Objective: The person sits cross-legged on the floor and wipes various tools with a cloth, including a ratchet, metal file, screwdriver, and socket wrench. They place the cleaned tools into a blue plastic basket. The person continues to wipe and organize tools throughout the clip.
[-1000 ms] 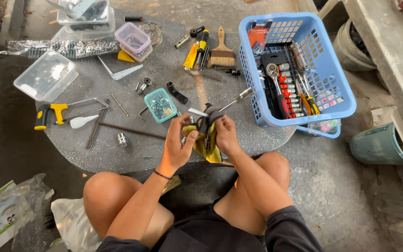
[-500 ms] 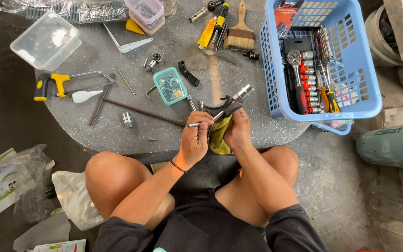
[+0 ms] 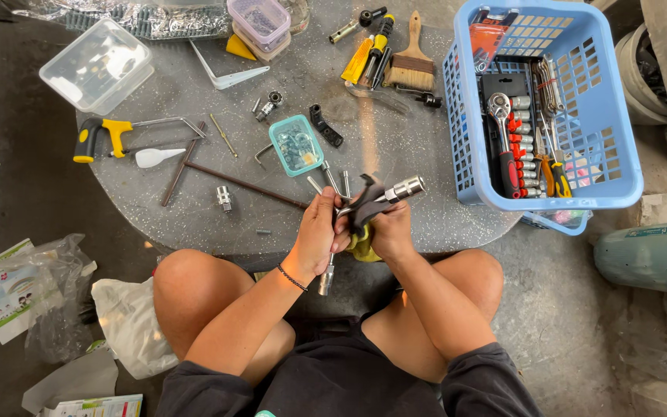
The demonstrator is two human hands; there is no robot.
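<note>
Right now the left hand [image 3: 319,235] is closed around a metal socket wrench [image 3: 384,193] with several arms, one arm pointing down below the fist. Beside it, the right hand [image 3: 389,232] presses a yellow-green rag [image 3: 361,245] against the tool, fingers curled. Both hover over the near edge of the grey round table [image 3: 194,208]. Wiping would go best with the left grip firm, turning slowly. A small teal box [image 3: 295,145] sits just beyond.

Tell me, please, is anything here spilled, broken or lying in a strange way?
Nothing looks spilled or broken. Tools lie scattered loosely over the round table, and plastic bags and papers litter the floor beside it. Both hands, left hand and right hand, grip a multi-arm socket wrench with a yellow cloth.
</note>
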